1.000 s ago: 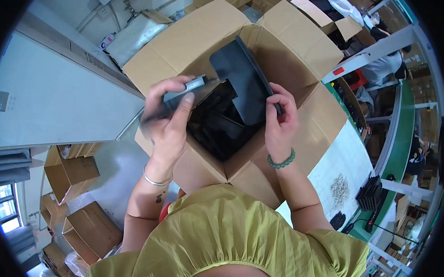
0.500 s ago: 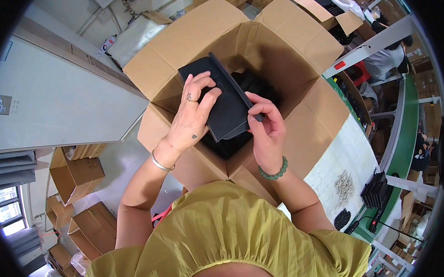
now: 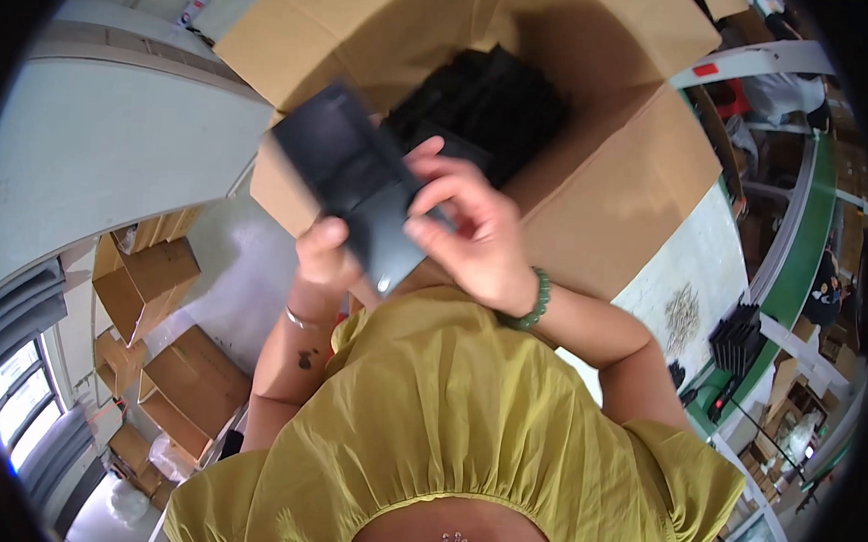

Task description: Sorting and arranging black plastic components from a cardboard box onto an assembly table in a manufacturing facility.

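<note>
One black panel [image 3: 356, 176] is up, blurred, the left hand [image 3: 321, 258] clamped on its left side, the right hand [image 3: 479, 236] curled opposite, contact unclear from here; beyond them, a carton [image 3: 601, 215] looks part-filled with black pieces [image 3: 495, 104].

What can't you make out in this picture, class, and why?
In the head view:
Left hand: most fingers, hidden behind the dark panel.
Dark panel: fine detail, blurred.
Large carton: far flaps, partly cut off by the upper edge.
Black items inside: outlines merge in shadow.
Pale pile at right: pieces too small to identify.
</note>
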A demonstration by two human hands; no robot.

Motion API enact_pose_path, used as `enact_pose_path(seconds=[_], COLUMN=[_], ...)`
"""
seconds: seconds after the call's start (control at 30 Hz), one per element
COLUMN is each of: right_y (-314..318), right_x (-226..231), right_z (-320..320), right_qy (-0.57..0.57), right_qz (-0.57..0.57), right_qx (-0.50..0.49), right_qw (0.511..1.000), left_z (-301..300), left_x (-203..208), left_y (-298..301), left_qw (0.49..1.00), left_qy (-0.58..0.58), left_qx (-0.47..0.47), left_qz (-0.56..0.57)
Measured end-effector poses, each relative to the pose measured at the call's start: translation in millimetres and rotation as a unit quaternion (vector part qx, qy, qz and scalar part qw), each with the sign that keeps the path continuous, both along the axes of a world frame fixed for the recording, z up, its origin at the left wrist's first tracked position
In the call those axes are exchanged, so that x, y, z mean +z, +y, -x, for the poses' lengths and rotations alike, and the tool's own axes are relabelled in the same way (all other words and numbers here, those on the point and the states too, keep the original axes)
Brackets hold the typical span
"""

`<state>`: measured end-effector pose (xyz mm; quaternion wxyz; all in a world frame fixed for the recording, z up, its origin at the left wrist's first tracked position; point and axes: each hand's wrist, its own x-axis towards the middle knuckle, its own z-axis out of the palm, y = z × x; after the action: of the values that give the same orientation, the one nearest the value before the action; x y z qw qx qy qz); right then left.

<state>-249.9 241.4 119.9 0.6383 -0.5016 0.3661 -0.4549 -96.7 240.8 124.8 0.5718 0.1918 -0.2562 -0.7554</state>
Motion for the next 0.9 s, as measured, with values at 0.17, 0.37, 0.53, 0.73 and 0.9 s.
enact_pose_path(seconds=[0.17, 0.37, 0.53, 0.73, 0.9], right_y=[-8.7, -180.2, -187.9, -166.6, -192.5], right_x=[-13.6, -120.5, -247.6, -270.2, -89.5], right_z=[-4.7, 15.7, 4.0, 7.3, -12.0], right_qy=[-0.06, 0.535, 0.721, 0.73, 0.716], right_qz=[-0.122, 0.054, 0.057, 0.109, 0.233], right_qx=[0.345, 0.374, 0.369, 0.418, 0.423], right_qw=[0.929, 0.756, 0.583, 0.53, 0.504], left_z=[-23.2, -36.6, -39.8, -57.5, -63.5], left_x=[-11.7, -7.6, -19.2, -23.1, -30.1], left_y=[56.0, 100.4, 89.7, 73.6, 55.2], left_qw=[0.973, 0.959, 0.945, 0.97, 0.978], left_qy=[0.063, 0.132, 0.198, 0.136, 0.052], left_qx=[0.121, -0.058, 0.002, 0.016, 0.039], left_qz=[-0.188, -0.242, -0.262, -0.203, -0.199])
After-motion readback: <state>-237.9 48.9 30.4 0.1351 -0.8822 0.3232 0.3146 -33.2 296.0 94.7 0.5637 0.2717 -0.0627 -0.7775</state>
